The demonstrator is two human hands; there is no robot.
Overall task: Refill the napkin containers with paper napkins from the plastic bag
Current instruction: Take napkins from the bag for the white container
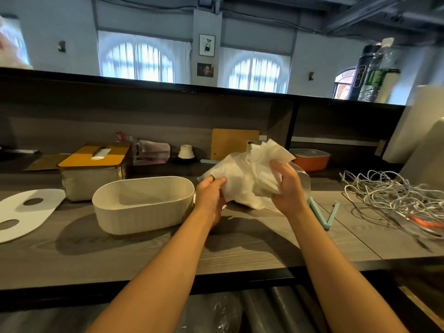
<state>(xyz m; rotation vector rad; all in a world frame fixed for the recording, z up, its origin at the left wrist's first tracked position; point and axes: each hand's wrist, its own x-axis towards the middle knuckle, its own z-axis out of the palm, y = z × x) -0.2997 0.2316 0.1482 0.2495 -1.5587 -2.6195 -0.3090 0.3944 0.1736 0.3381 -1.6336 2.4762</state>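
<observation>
A clear plastic bag point(236, 188) full of white paper napkins is held above the grey wooden counter point(149, 255). My left hand point(210, 197) grips the bag's left side. My right hand point(287, 188) holds a stack of napkins point(269, 155) that sticks up out of the bag's mouth. Just left of my hands stands a cream oval container point(141, 205), open-topped with nothing inside. Its white lid with two oval holes point(26, 213) lies flat at the far left. Behind it is a second napkin box with an orange-yellow lid point(95, 159), a napkin poking from its slot.
A light blue bag clip point(324, 213) lies open right of the bag. A tangle of white cables point(394, 195) covers the right end. An orange lidded box point(312, 159), a wooden board point(231, 143) and small jars stand along the back under the raised bar shelf.
</observation>
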